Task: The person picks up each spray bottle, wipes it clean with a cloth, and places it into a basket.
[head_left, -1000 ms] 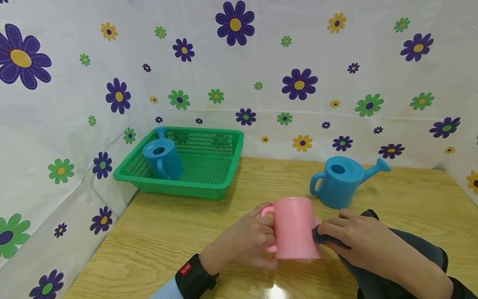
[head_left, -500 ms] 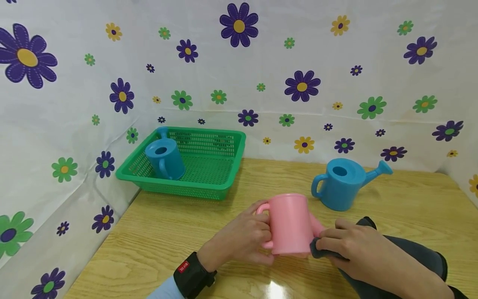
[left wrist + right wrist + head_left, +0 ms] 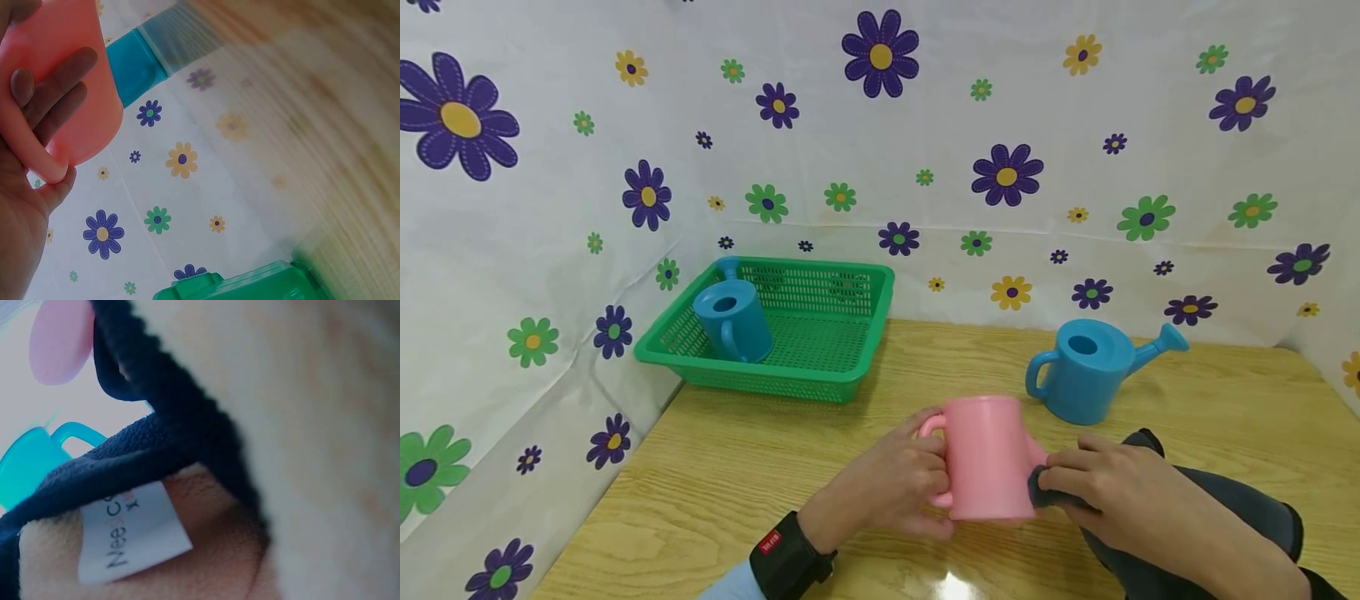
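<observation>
A pink watering can (image 3: 988, 458) is held slightly off the table in front of me, its spout pointing right and partly hidden. My left hand (image 3: 891, 483) grips its handle; in the left wrist view the fingers (image 3: 65, 87) pass through the handle against the body. My right hand (image 3: 1120, 492) holds a bunched dark grey cloth (image 3: 1232, 500) and presses it to the can's lower right side by the spout. The cloth's edge and a white label (image 3: 134, 531) fill much of the right wrist view.
A green basket (image 3: 760, 379) at the back left holds a blue watering can (image 3: 737, 321). Behind my right hand, another blue watering can (image 3: 1086, 375) stands on the wooden table (image 3: 715, 467). A flowered sheet (image 3: 820, 150) hangs along the back and left.
The pink watering can shifted and tilted slightly, then came back nearly to where it was. The right hand with the cloth moved a little along its spout side. Grips are unchanged.
</observation>
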Action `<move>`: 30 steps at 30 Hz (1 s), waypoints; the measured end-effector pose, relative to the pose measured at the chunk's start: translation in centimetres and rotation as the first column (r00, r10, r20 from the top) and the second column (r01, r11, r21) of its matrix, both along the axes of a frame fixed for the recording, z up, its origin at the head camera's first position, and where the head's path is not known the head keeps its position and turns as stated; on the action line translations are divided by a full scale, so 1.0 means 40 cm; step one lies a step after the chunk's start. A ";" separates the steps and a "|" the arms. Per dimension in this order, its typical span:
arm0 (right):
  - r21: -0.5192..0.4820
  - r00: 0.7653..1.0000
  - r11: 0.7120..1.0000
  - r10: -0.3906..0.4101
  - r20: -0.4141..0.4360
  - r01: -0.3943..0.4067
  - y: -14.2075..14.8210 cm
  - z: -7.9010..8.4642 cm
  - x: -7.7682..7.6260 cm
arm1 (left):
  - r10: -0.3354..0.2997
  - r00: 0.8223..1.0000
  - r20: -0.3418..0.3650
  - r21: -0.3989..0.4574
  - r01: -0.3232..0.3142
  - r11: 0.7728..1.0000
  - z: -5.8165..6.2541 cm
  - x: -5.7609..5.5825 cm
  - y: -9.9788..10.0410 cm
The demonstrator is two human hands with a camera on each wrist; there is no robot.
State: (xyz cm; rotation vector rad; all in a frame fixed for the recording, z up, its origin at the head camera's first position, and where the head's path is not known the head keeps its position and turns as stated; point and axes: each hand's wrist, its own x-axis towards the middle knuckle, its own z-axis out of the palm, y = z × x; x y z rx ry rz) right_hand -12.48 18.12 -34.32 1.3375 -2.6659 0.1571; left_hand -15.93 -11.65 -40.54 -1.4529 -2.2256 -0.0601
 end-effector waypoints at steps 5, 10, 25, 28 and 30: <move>-0.038 0.999 0.999 -0.015 -0.039 0.014 0.004 0.000 -0.004 | -0.017 1.000 -0.002 -0.017 0.017 1.000 0.001 0.009 0.010; -0.052 0.993 0.998 -0.040 -0.110 0.035 0.010 0.002 -0.012 | -0.045 0.999 0.004 -0.011 0.045 0.999 0.005 0.025 0.024; -0.076 0.974 0.981 -0.186 -0.133 0.177 0.021 0.007 -0.034 | -0.072 0.995 -0.066 -0.065 0.068 0.996 0.004 0.045 0.038; -0.099 0.970 0.975 -0.209 -0.127 0.197 0.022 0.003 -0.038 | -0.070 0.993 -0.092 -0.082 0.063 0.995 0.000 0.049 0.038; -0.107 0.969 0.973 -0.218 -0.119 0.206 0.022 0.002 -0.040 | -0.068 0.993 -0.095 -0.086 0.059 0.994 0.000 0.051 0.038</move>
